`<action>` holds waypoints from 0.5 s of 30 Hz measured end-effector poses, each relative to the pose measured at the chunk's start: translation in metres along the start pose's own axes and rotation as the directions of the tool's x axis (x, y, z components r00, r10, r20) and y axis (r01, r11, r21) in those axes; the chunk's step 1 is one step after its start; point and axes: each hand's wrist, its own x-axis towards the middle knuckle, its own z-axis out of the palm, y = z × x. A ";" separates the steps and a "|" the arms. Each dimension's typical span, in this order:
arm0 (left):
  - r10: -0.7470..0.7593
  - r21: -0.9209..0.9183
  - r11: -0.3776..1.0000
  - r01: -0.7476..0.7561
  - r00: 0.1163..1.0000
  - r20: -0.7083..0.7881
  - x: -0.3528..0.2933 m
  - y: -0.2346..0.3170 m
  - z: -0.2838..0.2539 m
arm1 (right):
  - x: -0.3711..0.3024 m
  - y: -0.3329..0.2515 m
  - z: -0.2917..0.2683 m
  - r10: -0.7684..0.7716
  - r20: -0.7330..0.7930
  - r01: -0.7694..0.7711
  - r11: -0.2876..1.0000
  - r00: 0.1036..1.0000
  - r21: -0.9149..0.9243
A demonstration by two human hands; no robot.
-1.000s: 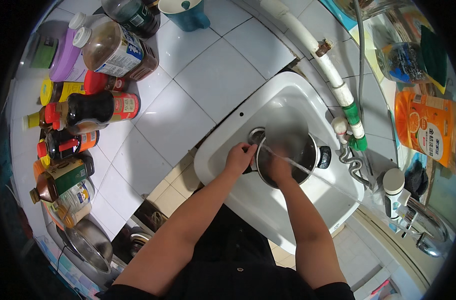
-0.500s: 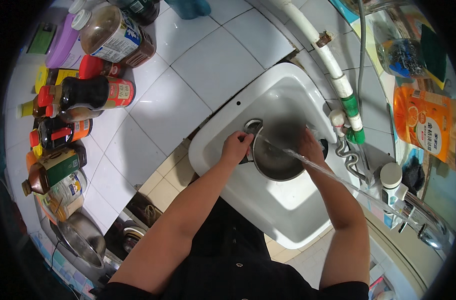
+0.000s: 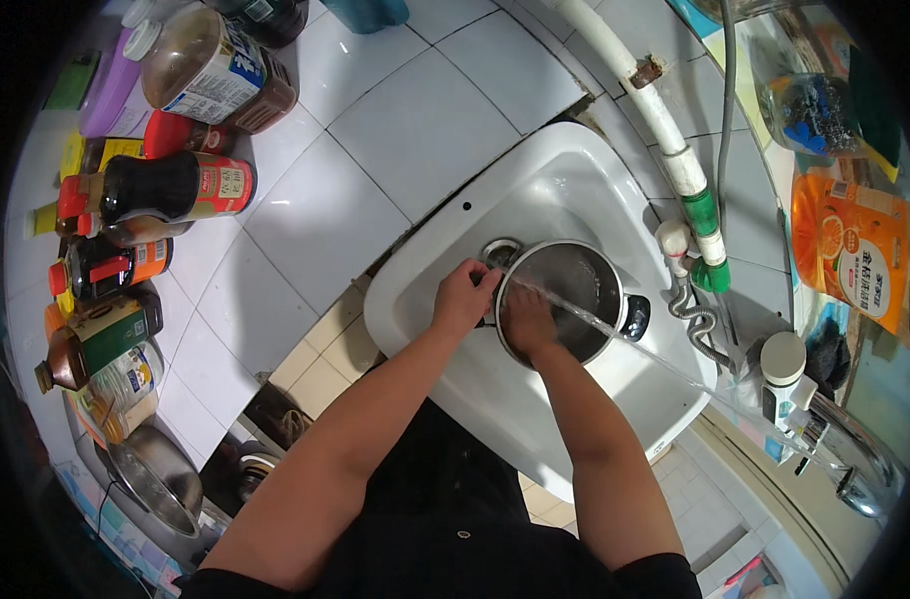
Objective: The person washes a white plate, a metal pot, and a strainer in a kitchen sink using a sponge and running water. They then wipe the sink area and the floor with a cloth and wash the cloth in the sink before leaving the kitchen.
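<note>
A metal pot point(image 3: 581, 272) with black side handles stands in the white sink point(image 3: 595, 429). My left hand point(image 3: 463, 298) is closed at the pot's left side, gripping the handle there, which it mostly hides. Inside the pot is my right hand point(image 3: 528, 317), its fingers stretched out along the inner wall on the left, holding nothing I can see. The right handle point(image 3: 635, 317) is free. A thin stream of water point(image 3: 674, 369) runs slantwise from the chrome faucet point(image 3: 859, 469) into the pot.
Several sauce bottles point(image 3: 170, 188) and a large brown jug point(image 3: 215, 75) line the tiled counter point(image 3: 375, 150) on the left. A steel bowl point(image 3: 160, 479) sits lower left. Along the right run a white pipe point(image 3: 664, 120) and an orange pouch point(image 3: 854, 250) on the ledge.
My right hand has moved from the pot's right side to inside it on the left. The pot's right handle now shows. My left hand keeps its place at the left handle.
</note>
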 end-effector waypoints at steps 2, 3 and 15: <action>0.014 0.024 1.000 -0.015 1.000 0.002 0.002 -0.003 -0.001 | 0.010 0.003 -0.012 0.054 -0.018 -0.056 0.983 0.998 -0.173; 0.020 0.026 0.999 -0.021 1.000 0.017 0.004 -0.007 0.000 | 0.016 0.004 -0.021 0.113 -0.021 -0.114 0.978 0.993 -0.174; -0.012 -0.167 0.986 0.014 1.000 0.010 0.002 -0.003 0.004 | -0.031 0.009 0.005 0.321 0.378 -0.398 0.906 0.868 0.143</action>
